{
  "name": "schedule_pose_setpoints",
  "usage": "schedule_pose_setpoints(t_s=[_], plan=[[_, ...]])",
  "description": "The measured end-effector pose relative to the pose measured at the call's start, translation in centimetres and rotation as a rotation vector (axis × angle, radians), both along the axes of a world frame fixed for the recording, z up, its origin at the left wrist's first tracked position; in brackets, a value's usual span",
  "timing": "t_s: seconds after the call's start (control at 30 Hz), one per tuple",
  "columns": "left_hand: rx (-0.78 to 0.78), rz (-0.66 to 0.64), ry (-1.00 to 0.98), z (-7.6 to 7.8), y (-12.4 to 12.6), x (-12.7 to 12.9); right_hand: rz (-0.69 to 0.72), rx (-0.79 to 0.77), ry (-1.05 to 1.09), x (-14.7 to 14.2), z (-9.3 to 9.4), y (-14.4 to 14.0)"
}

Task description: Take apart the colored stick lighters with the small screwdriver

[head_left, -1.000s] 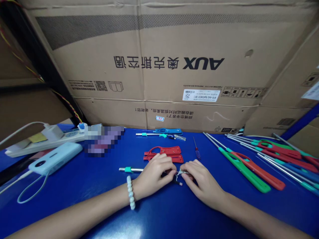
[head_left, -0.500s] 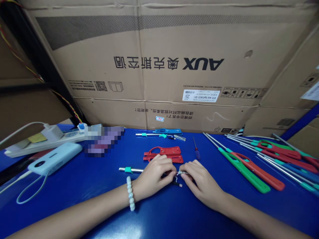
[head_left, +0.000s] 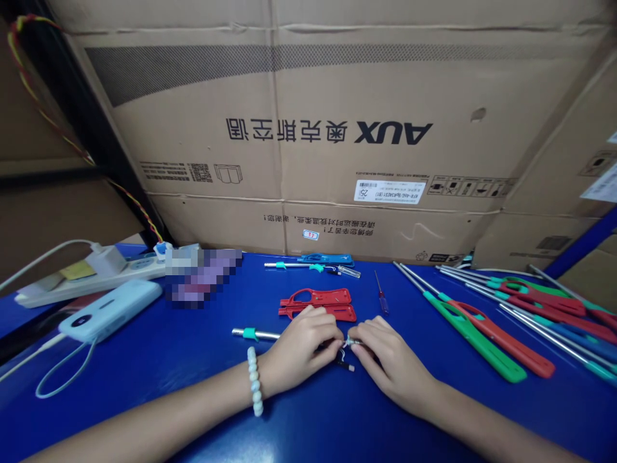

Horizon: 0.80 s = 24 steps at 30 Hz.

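Observation:
My left hand point(head_left: 306, 341) is closed in a pinch above the blue table; its fingers hide what they hold. A metal tube point(head_left: 265, 335) with a teal sleeve runs in under this hand. Below the fingertips a small black piece point(head_left: 345, 366) shows, with a white wire point(head_left: 342, 354) curling above it. Close by on the right, my right hand point(head_left: 385, 350) pinches a small pale part with a metal end point(head_left: 351, 341). The fingertips of both hands are nearly together. Two red lighter handle halves point(head_left: 317, 297) lie just beyond my left hand.
Behind is a blue lighter handle point(head_left: 325, 258) beside another metal tube point(head_left: 289, 265). A screwdriver point(head_left: 382, 301) lies beyond my right hand. Several long lighters, one green point(head_left: 482, 341), lie at right. A power bank point(head_left: 110, 310) and power strip point(head_left: 53, 292) are at left. A cardboard box point(head_left: 328, 77) stands behind.
The whole view has shifted slightly, so everything sits a little lower. Both hands keep their pinch near each other, and the black piece below the left fingers shows less.

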State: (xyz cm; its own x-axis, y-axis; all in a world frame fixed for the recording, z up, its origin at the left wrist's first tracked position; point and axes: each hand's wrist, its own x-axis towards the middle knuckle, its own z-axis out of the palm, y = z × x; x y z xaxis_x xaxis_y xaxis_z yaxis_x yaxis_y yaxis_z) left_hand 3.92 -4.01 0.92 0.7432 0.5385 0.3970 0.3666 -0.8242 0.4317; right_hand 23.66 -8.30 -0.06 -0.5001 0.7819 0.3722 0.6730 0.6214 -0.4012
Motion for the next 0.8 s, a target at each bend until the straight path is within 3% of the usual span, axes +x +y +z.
schedule_pose_setpoints(t_s=[0.8], plan=[[0.123, -0.089, 0.026, 0.03, -0.36, -0.16, 0.052, 0.033, -0.059, 0.06, -0.31, -0.08]])
